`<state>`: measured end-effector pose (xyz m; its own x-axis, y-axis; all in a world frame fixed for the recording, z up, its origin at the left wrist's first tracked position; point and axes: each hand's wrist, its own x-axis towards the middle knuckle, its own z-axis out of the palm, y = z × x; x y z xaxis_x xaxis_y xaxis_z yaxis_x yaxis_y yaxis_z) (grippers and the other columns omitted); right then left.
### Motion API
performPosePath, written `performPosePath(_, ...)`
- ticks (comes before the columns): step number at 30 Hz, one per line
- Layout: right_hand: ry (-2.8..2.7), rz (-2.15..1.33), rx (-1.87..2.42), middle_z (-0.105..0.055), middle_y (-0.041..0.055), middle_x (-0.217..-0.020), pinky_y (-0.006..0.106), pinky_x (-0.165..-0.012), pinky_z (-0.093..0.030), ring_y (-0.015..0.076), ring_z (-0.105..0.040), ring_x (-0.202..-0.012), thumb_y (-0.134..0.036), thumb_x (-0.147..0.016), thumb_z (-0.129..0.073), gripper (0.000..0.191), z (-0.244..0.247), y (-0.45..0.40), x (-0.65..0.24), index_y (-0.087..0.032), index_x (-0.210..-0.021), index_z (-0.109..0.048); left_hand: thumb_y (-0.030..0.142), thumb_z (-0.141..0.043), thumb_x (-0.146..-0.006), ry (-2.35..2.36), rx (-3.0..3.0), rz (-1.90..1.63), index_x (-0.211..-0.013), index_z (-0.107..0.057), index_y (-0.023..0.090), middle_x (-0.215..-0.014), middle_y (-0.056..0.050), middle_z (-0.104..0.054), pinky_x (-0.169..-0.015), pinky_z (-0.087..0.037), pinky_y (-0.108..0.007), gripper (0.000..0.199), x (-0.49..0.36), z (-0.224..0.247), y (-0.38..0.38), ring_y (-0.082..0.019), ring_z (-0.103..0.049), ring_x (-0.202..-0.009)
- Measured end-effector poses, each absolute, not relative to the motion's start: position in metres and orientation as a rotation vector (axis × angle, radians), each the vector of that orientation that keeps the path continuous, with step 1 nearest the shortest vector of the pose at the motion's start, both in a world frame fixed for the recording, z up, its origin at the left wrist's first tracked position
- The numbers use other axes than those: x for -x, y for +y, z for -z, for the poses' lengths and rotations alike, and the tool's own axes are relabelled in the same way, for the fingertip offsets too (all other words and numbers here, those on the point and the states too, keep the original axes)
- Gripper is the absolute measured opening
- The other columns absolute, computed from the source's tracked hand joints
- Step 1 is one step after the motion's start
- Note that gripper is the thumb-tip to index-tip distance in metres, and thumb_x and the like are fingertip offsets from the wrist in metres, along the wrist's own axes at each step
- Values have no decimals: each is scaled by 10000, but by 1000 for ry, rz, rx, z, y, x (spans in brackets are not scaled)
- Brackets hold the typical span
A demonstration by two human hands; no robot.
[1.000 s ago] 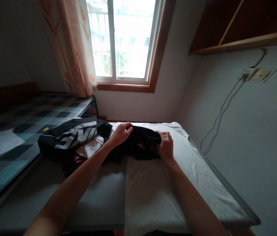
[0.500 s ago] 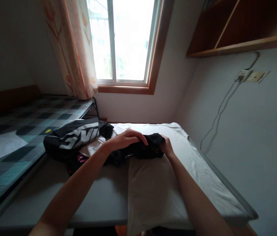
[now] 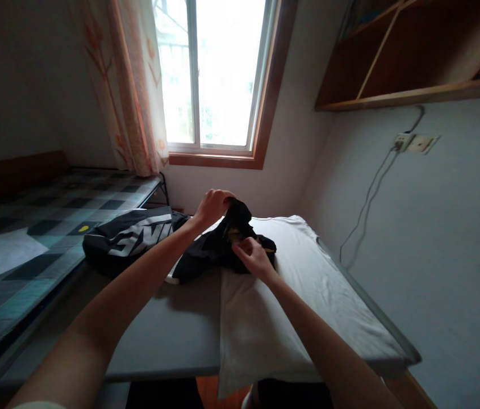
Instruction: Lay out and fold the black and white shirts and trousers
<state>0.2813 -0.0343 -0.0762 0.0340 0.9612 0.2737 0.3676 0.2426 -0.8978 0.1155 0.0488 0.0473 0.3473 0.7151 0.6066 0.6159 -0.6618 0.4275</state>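
A crumpled black garment (image 3: 205, 251) lies bunched across the white cloth, with part of it lifted off the surface. My left hand (image 3: 215, 205) grips the raised end from above. Lower down and to the right, my right hand (image 3: 253, 255) pinches the garment's fold, its fingertips at a yellowish patch in the opening. The garment's exact kind is hard to make out. Left of it rests a black fabric item (image 3: 133, 234) with large white letters. Beneath the garment, a white cloth (image 3: 303, 284) covers the right part of the grey surface (image 3: 175, 335).
At left stands a bed with a checked cover (image 3: 107, 187) and a paper sheet (image 3: 1, 255). A curtain (image 3: 133, 96) hangs beside the window (image 3: 226, 74). On the right are a wooden shelf (image 3: 418, 62) and a wall socket (image 3: 418, 143) with a cord.
My left hand has moved up, raising one end of the black garment. My right hand has shifted left and nearer, from the garment's right end to its middle.
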Motion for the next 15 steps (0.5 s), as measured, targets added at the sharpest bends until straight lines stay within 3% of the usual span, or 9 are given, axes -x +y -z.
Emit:
performPosePath(4,-1402,-1248,1313,-620,14,-685,272,-399,-427,148,-549,-486,-552,-623,-793,503,81,-48,-227,-195,-924,-607,110,-506,-821,1383,-2392,-1323,-968,-770,194,-891,-66,-757,-859,-483,-311,314,-121,-61,55,-214,-675,-889)
performPosePath(8,-1280,-1310,1310,-651,26,-795,230,-373,-407,136,-564,-536,-416,-579,-860,558,73,-45,-179,-206,-1026,-602,170,-530,-831,1484,-2338,-1364,-937,-754,186,-905,-83,-740,-874,-458,-336,248,-121,-72,59,-242,-652,-930)
performPosePath(11,-1108,-1266,1354,-661,30,-871,217,-423,-450,139,-593,-634,-295,-634,-821,469,57,-30,-170,-215,-1037,-593,178,-567,-813,1633,-2272,-1400,-909,-714,161,-892,-92,-717,-876,-439,-340,176,-104,-84,66,-252,-632,-952)
performPosePath(15,-1124,-1170,1316,-572,-32,-647,198,-380,-412,105,-510,-506,-298,-749,-699,231,5,7,-214,-211,-937,-597,171,-499,-880,1819,-2113,-1663,-932,-613,100,-913,-93,-655,-907,-403,-354,144,-52,-120,72,-225,-595,-999)
